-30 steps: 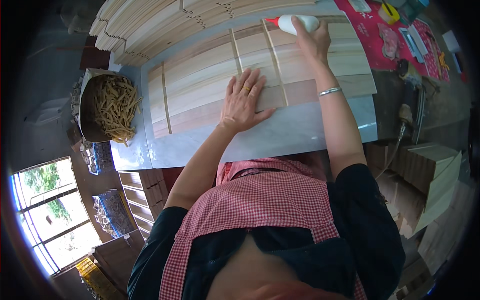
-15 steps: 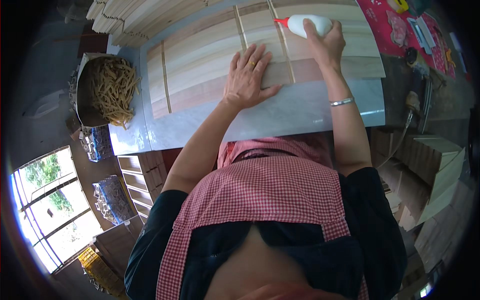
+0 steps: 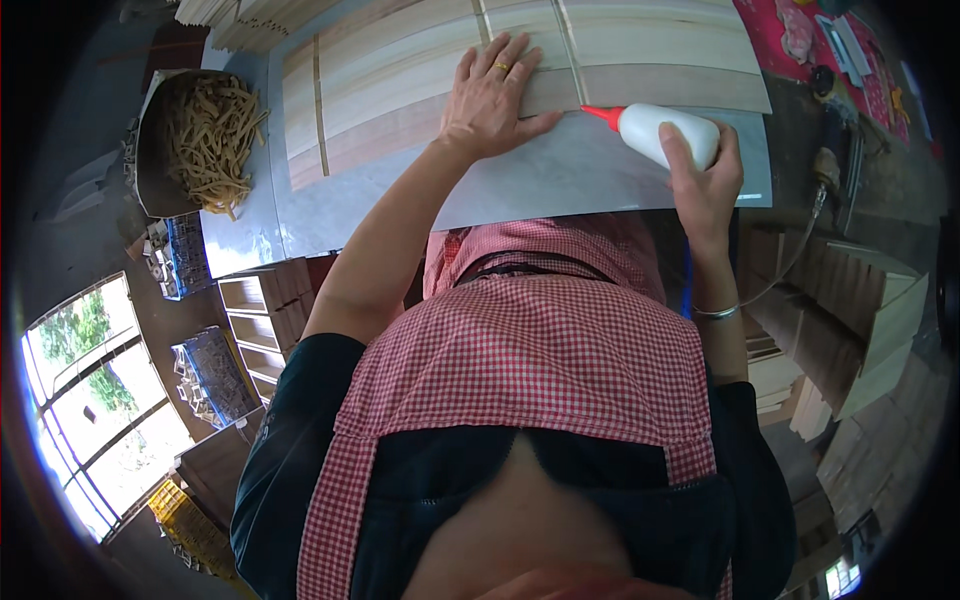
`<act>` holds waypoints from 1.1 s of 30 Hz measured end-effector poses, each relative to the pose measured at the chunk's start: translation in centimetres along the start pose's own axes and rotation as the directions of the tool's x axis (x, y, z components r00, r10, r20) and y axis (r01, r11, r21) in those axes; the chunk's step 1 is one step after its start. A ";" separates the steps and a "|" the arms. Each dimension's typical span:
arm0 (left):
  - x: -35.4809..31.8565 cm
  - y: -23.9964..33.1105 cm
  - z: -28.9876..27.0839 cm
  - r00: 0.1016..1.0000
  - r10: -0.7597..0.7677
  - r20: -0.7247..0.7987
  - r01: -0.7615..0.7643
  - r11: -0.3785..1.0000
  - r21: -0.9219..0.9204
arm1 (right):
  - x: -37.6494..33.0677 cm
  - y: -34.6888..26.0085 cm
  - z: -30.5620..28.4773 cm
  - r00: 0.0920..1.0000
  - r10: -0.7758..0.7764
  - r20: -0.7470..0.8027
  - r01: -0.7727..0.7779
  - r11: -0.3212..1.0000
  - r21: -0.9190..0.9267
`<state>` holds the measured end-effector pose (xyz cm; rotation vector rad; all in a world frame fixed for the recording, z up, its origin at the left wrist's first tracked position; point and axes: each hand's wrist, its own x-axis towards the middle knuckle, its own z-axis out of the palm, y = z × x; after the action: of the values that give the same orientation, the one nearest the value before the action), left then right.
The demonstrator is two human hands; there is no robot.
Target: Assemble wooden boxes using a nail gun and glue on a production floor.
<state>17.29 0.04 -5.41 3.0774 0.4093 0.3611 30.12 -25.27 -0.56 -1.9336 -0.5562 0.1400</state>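
My right hand (image 3: 705, 185) is wrapped round a white squeeze bottle (image 3: 655, 135) with a red pointed nozzle. The bottle lies tilted, its tip pointing left at the near end of a groove (image 3: 571, 50) in a wooden panel (image 3: 400, 80). Whether the tip touches the wood I cannot tell. Pale and brownish strips make up the panel, and several narrow grooves cross it. Flat on the panel, between two grooves, rests my left hand (image 3: 490, 105), fingers stretched and a ring on one finger. A grey, smooth tabletop (image 3: 400, 205) carries the panel.
Left on the table, a box (image 3: 150, 170) is heaped with thin wooden strips (image 3: 215, 145). Stacked boards (image 3: 265, 22) stand at the far left. A pink cloth (image 3: 770, 40) with small tools lies far right. Wooden shelf units (image 3: 255, 330) and crates (image 3: 215, 375) flank me below.
My right hand has drawn the bottle toward me along the groove, to the panel's near edge. My left hand stays flat on the panel. The whole view has shifted slightly.
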 end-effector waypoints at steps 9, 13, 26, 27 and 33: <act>-2.1 -5.4 -2.4 0.999 -0.033 0.010 0.034 0.987 -0.159 | 7.2 -3.8 7.3 0.982 0.166 0.095 -0.191 0.864 0.466; -5.5 -9.2 -4.5 0.989 -0.027 0.145 0.041 0.994 -0.099 | 12.6 -4.2 14.4 0.984 0.140 0.113 -0.176 0.884 0.434; -7.6 -9.7 -4.1 0.981 -0.104 0.163 0.122 0.987 -0.104 | 14.5 -5.1 19.7 0.999 0.023 0.043 -0.027 0.997 0.077; -7.7 -9.8 -4.0 0.983 -0.106 0.149 0.121 0.988 -0.095 | 13.3 -4.9 19.1 0.999 0.025 0.037 -0.028 0.997 0.078; -8.1 -10.1 -3.0 0.993 -0.089 0.075 0.093 0.994 -0.057 | 5.5 -4.6 13.5 0.998 -0.011 0.068 0.009 0.999 0.034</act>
<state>6.36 7.62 -4.75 2.9899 0.5237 0.2535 28.92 -10.07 -1.38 -1.8988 -0.6050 0.2084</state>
